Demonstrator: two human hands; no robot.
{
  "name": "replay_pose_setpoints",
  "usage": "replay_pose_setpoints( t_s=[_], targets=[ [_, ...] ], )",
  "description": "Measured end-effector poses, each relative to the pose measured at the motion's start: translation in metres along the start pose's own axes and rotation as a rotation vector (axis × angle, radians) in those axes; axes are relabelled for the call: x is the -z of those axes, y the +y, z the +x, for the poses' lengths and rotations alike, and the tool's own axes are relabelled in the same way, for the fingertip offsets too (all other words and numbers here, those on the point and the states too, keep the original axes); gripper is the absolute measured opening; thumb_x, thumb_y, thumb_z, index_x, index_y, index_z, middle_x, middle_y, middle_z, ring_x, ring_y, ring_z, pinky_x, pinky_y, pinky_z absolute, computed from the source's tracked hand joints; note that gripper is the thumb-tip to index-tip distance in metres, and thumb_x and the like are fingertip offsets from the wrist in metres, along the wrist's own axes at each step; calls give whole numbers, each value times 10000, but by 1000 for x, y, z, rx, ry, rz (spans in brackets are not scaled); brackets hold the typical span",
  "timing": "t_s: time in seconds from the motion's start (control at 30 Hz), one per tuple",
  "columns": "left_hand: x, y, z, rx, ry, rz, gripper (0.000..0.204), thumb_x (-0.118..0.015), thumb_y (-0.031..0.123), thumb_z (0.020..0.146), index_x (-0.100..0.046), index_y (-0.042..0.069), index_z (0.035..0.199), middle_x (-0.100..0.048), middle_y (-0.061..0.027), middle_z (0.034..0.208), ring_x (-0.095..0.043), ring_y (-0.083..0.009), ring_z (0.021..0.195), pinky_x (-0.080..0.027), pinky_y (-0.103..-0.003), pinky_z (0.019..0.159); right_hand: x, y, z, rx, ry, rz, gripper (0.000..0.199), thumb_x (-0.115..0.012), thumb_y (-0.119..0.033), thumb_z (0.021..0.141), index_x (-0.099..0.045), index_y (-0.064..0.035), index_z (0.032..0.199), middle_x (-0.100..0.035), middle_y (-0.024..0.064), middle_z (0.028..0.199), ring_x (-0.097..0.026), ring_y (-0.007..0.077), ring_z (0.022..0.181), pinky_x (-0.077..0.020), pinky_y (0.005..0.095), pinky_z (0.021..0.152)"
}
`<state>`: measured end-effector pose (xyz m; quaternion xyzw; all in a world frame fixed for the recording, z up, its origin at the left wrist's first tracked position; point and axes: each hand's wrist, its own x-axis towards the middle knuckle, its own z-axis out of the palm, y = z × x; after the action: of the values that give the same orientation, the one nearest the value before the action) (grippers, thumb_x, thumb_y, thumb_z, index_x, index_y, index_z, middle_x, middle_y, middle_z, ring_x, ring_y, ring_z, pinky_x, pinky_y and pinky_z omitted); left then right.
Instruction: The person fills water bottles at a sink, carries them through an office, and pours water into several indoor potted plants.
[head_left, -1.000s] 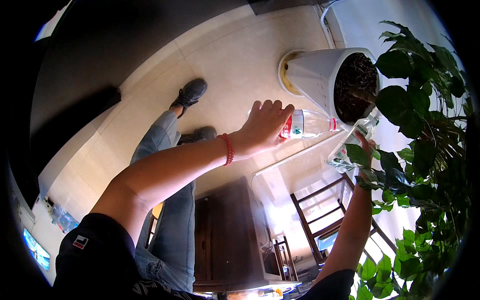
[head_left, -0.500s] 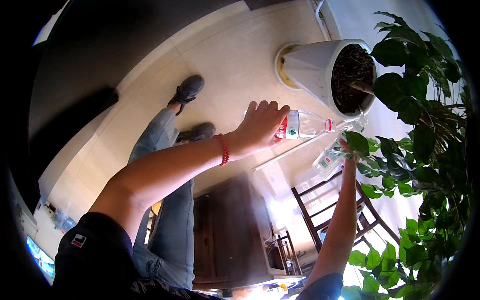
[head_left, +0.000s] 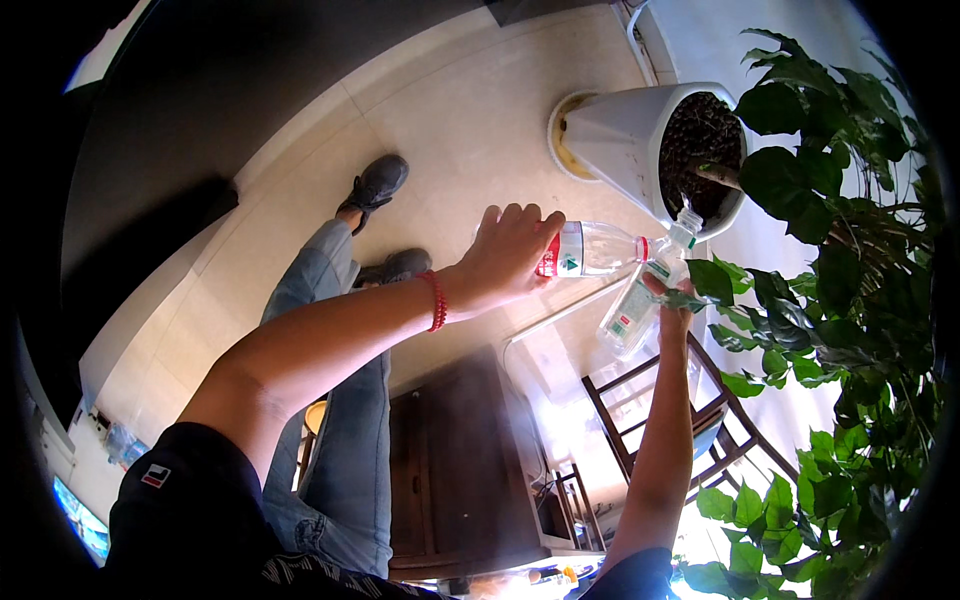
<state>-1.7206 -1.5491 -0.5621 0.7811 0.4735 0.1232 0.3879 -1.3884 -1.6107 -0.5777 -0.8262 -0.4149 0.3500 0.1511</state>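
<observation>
My left hand (head_left: 508, 255) is wrapped round a clear plastic bottle (head_left: 612, 250) with a red and white label, lying sideways with its red-ringed neck to the right. That neck overlaps a second clear bottle (head_left: 628, 315), which has small green and red markings; whether they touch I cannot tell. My right hand (head_left: 672, 297) grips this second bottle, partly behind leaves. Its mouth reaches the rim of a white plant pot (head_left: 625, 140), with a clear glint at the opening, perhaps water. Dark soil (head_left: 695, 135) and a plant stem (head_left: 718, 175) show inside the pot.
Dense green leaves (head_left: 850, 300) spread along the right side, close to my right hand. The pot stands on a white saucer (head_left: 565, 135). A dark wooden cabinet (head_left: 465, 470) and a wooden chair (head_left: 620, 395) are below. My shoes (head_left: 378, 182) stand on the tiled floor (head_left: 450, 120).
The second bottle has come left with my right hand, and its mouth now shows clearly at the pot's rim. My left hand and its bottle have shifted slightly left.
</observation>
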Motion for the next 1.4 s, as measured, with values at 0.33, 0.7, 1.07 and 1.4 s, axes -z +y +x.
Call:
replay_pose_setpoints(
  t_s=[0.33,0.7,1.07,1.4],
  targets=[
    [0,-4,-1,10,37,31,564,-740,241,645,-489,45,1111,-537,-109,924,-542,-248,858,-396,-395,706,0,-13,61,-21,-10,-142,525,-782,-377,598,-636,-4,937,-643,104,885,-611,209,757,-472,328,710],
    [3,-10,-1,25,45,19,574,-744,228,640,-488,47,1121,-546,-98,900,-548,-240,846,-398,-393,705,17,-100,71,-187,-141,119,525,-718,-392,654,-612,19,963,-604,87,874,-560,212,783,-437,319,773],
    [7,-14,0,57,37,18,556,-745,232,641,-497,54,1106,-547,-96,904,-547,-237,846,-397,-389,706,22,-115,83,-265,-92,342,660,-709,-461,655,-524,-68,1151,-563,128,1045,-537,271,983,-416,453,875],
    [14,-15,4,61,30,7,526,-738,207,643,-503,56,1089,-545,-100,906,-547,-244,857,-396,-397,713,18,-118,79,-204,-73,259,677,-710,-472,642,-526,-52,1140,-567,118,1041,-541,255,989,-421,426,889]
  ],
)
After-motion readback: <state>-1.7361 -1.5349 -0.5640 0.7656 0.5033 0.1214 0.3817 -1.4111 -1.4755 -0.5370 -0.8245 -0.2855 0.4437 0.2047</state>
